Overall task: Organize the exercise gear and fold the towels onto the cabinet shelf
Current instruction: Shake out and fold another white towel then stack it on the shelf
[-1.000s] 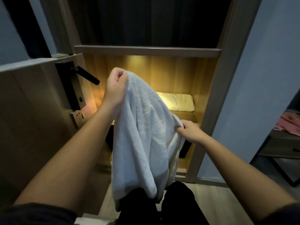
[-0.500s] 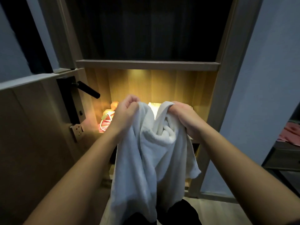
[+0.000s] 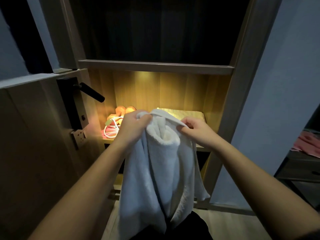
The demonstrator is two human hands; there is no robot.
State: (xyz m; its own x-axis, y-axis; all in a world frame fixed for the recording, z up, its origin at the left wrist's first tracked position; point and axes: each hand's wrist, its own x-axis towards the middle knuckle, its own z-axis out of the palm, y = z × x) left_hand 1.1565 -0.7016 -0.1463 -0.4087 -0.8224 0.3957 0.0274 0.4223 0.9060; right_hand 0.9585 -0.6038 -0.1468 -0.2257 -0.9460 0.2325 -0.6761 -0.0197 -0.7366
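A tall wooden cabinet (image 3: 242, 80) stands between blue-grey walls (image 3: 280, 101), its upper compartment (image 3: 155, 28) dark and its lower shelf (image 3: 108, 141) lit warm yellow from above. In front of that shelf both hands hold a white towel (image 3: 155, 170) up by its top edge. The left hand (image 3: 133, 126) is clenched around a bunched corner, and the right hand (image 3: 197, 130) pinches the edge between thumb and fingers. The cloth hangs down in loose folds past the shelf front toward the person's dark trousers (image 3: 192, 227). On the shelf, a folded towel (image 3: 187, 113) lies at the right, behind the hands. At the left sit orange dumbbells (image 3: 122, 110) with a coiled white cord (image 3: 110, 133) just in front of them. A wooden door (image 3: 34, 153) with a black lever handle (image 3: 91, 92) stands open at the left. Pale wood floor (image 3: 232, 226) shows below. At the far right, pink cloth (image 3: 308, 142) rests on a dark side table (image 3: 301, 170).
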